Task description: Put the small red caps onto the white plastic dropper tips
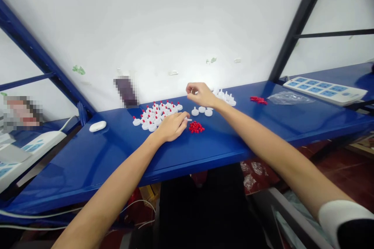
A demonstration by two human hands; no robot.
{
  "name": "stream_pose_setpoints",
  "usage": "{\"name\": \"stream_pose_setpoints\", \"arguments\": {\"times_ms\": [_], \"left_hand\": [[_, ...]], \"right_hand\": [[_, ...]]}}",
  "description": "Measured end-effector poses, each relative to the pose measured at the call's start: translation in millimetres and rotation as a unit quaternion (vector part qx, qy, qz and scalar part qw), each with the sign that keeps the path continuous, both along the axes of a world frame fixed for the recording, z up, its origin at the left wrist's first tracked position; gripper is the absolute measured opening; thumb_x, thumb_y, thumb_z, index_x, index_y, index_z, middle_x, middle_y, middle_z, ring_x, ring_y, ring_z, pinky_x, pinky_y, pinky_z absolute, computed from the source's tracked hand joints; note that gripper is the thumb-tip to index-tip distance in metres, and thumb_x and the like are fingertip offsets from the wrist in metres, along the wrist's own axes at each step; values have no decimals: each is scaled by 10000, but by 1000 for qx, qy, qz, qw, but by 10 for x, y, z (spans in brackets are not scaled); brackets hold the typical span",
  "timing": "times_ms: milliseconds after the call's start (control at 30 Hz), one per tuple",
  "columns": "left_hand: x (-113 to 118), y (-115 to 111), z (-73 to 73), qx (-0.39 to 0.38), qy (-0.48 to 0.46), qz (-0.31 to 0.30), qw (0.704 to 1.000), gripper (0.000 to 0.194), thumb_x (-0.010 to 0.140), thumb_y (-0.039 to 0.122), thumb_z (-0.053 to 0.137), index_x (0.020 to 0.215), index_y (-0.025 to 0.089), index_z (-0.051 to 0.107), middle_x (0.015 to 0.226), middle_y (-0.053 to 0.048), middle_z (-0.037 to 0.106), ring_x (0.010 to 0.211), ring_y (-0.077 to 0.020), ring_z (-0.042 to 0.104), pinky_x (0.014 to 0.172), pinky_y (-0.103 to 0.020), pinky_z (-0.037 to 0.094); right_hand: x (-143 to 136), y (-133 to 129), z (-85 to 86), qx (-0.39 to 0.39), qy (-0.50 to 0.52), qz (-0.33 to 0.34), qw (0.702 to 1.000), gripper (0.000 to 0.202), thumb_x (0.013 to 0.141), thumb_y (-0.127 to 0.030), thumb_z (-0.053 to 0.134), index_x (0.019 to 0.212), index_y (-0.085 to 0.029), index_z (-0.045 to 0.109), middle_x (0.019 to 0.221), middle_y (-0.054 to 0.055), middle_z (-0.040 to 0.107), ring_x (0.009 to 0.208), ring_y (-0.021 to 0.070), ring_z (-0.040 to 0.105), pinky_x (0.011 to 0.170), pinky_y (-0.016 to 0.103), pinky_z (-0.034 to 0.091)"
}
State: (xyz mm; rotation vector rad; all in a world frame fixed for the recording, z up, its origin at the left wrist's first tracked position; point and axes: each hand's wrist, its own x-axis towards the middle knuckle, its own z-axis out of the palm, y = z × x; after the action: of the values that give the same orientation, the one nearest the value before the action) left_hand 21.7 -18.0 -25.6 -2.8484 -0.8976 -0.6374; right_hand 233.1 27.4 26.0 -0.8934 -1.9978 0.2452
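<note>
My left hand (pixel 173 126) rests low over the blue table, its fingers closed on a white nozzle cap (pixel 189 120) whose bare tip points right. Just right of it lies a small pile of red tip covers (pixel 196 127). My right hand (pixel 201 94) is raised above the table with thumb and fingers curled together; whether anything is pinched there I cannot make out. Left of and behind my left hand stand many white caps with red tips (pixel 152 116). Several white caps without red tips (pixel 208 112) stand below my right hand, and more bare caps (pixel 226 97) are grouped behind its wrist.
A white earbud case (pixel 97 126) lies at the left of the blue table (pixel 117 155). At the right are a second red pile (pixel 258 100), a clear plastic bag (pixel 288 98) and a power strip (pixel 324 89). A pixelated dark object (pixel 126 91) leans on the wall.
</note>
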Motion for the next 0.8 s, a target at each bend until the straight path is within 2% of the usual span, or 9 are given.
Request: {"name": "stream_pose_setpoints", "arguments": {"times_ms": [100, 200, 267, 367, 433, 600, 667, 800], "left_hand": [[-47, 28, 15, -6, -23, 4, 1000, 331, 1022, 325, 308, 1181, 196, 569, 1096, -90, 704, 963, -241, 668, 846, -380, 508], [-74, 41, 60, -2, -81, 0, 997, 328, 1018, 343, 354, 1220, 192, 563, 1166, -95, 683, 962, -221, 658, 881, -367, 500], [-88, 50, 99, 7, -128, 7, 992, 326, 1004, 338, 396, 1243, 187, 558, 1185, -96, 670, 958, -210, 647, 893, -356, 496], [-119, 72, 150, 29, -176, 29, 983, 322, 974, 312, 447, 1243, 180, 562, 1178, -99, 660, 1005, -219, 624, 924, -366, 486], [-142, 86, 166, 41, -190, 42, 980, 311, 957, 297, 471, 1229, 181, 569, 1169, -97, 658, 1043, -229, 609, 952, -383, 475], [-166, 107, 153, 55, -195, 40, 978, 297, 928, 276, 526, 1206, 183, 570, 1195, -94, 655, 1103, -241, 591, 970, -390, 466], [-162, 111, 140, 48, -192, 44, 979, 300, 919, 275, 545, 1203, 181, 570, 1175, -90, 660, 1049, -230, 611, 929, -371, 482], [-151, 114, 122, 31, -188, 51, 980, 313, 929, 304, 554, 1222, 195, 568, 1138, -71, 668, 859, -184, 620, 819, -327, 499]], "right_hand": [[-56, 11, -132, 21, 3, -11, 1000, 49, 753, -235, 552, 773, -196, 530, 872, 37, 572, 744, 166, 557, 737, 313, 440], [-16, -4, -224, -13, 9, 4, 1000, 73, 787, -262, 527, 810, -196, 549, 949, 62, 572, 878, 197, 564, 854, 350, 440], [16, -1, -246, -47, 33, -6, 998, 100, 797, -280, 525, 818, -194, 570, 961, 62, 572, 898, 199, 540, 877, 358, 430], [-10, 8, -247, -75, 114, -28, 990, 127, 802, -309, 534, 805, -195, 588, 939, 40, 559, 831, 177, 512, 820, 336, 434], [-87, -11, -251, -83, 173, -17, 981, 118, 785, -313, 557, 793, -199, 585, 891, 17, 544, 788, 162, 505, 764, 313, 435], [-330, -154, -316, -157, 237, 87, 955, 155, 788, -350, 588, 845, -209, 558, 794, -37, 524, 557, 99, 457, 562, 266, 387], [-385, -195, -342, -162, 247, 106, 949, 164, 799, -358, 589, 862, -209, 561, 764, -47, 526, 532, 95, 480, 555, 265, 392], [-412, -201, -357, -164, 251, 101, 949, 161, 798, -361, 592, 849, -210, 573, 697, -55, 528, 578, 115, 536, 626, 272, 431]]}}
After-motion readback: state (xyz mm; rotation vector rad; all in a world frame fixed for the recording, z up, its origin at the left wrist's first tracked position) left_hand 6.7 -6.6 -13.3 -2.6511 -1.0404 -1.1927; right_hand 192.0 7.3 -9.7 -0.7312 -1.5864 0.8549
